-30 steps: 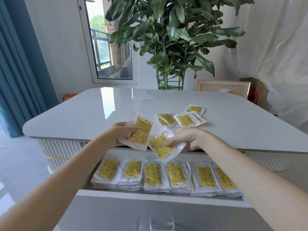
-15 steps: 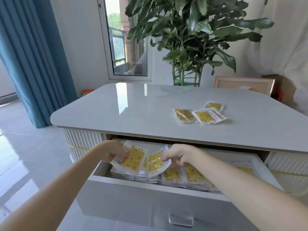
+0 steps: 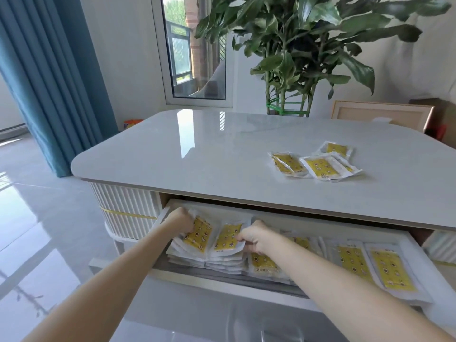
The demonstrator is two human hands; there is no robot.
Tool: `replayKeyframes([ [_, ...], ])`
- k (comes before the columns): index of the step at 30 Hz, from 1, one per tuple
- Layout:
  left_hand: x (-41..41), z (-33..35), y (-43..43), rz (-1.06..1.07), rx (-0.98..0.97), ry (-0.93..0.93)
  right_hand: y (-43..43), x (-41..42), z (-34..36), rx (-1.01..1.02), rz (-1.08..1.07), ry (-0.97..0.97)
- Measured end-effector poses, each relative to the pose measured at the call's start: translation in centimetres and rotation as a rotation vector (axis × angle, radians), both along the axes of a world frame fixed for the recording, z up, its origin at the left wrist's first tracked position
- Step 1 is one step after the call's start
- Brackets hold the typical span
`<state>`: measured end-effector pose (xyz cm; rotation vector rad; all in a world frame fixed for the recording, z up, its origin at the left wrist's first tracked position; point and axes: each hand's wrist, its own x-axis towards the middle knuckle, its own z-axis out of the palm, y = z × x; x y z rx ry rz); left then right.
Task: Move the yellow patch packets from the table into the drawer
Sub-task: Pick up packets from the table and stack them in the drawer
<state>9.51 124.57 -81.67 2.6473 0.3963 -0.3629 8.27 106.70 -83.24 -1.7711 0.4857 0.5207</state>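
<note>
Both forearms reach into the white drawer's (image 3: 187, 292) left end; left hand (image 3: 181, 222) grips a yellow patch packet (image 3: 198, 234), right hand (image 3: 254, 236) a second yellow packet (image 3: 227, 236).

The table top (image 3: 197, 154) is a smooth, high-gloss pale slab, stone-like, mirroring the window. Its side panel (image 3: 125, 206) is white, ribbed and matt. The packets on the table (image 3: 318, 166) are clear, shiny, crinkled plastic film round yellow printed inserts. The left packet (image 3: 198, 234), gripped by the left hand (image 3: 181, 219), and the right packet (image 3: 227, 236), pinched by the right hand (image 3: 254, 236), show the same film. The drawer (image 3: 197, 307) front is smooth matt white with a clear, glassy handle (image 3: 271, 330). The curtain (image 3: 49, 82) is matt blue cloth, the floor (image 3: 37, 230) glossy tile, the frame (image 3: 380, 117) pale wood, and the plant leaves (image 3: 308, 33) look waxy.
</note>
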Motion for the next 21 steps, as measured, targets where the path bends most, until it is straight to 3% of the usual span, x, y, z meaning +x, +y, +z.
replayKeyframes([
  [12, -0.5, -0.6, -0.3, -0.080, 0.343, -0.198, -0.4, -0.7, 0.3, -0.745, 0.368, -0.300],
  [15, -0.9, -0.2, -0.1, -0.104, 0.314, -0.239, -0.6, -1.0, 1.4, -0.743, 0.457, -0.315],
  [21, -2.9, 2.1, 0.0, -0.264, 0.200, -0.223, -1.9, -2.3, 5.4, -0.520, 0.572, -0.291],
])
